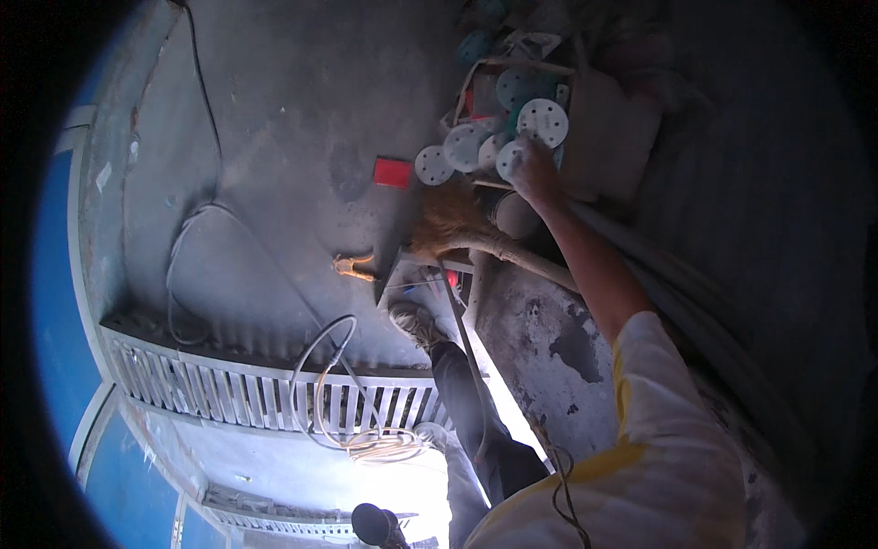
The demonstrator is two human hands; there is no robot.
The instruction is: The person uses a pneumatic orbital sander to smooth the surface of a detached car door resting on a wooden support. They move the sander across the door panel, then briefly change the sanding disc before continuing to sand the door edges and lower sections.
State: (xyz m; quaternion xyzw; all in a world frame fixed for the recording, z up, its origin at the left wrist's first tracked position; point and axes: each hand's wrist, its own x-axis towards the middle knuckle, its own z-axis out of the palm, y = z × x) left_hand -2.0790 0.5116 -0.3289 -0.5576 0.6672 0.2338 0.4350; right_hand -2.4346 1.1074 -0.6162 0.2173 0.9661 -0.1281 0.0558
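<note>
Fingers [523, 154] of the right hand [536, 174] touch a pale perforated disc [505, 163], far right; cannot tell whether they grip it. Red packet [391, 172] lies to its left on grey floor [283, 137].

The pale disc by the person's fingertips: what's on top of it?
The right hand covers part of the pale disc; its left side shows. Whatever lies beneath the disc is hidden.

No wording or number can be read. Faint marks in the middle of a pale disc with holes [543, 123] look like print, but they are too small and blurred to make out as letters or figures.
</note>
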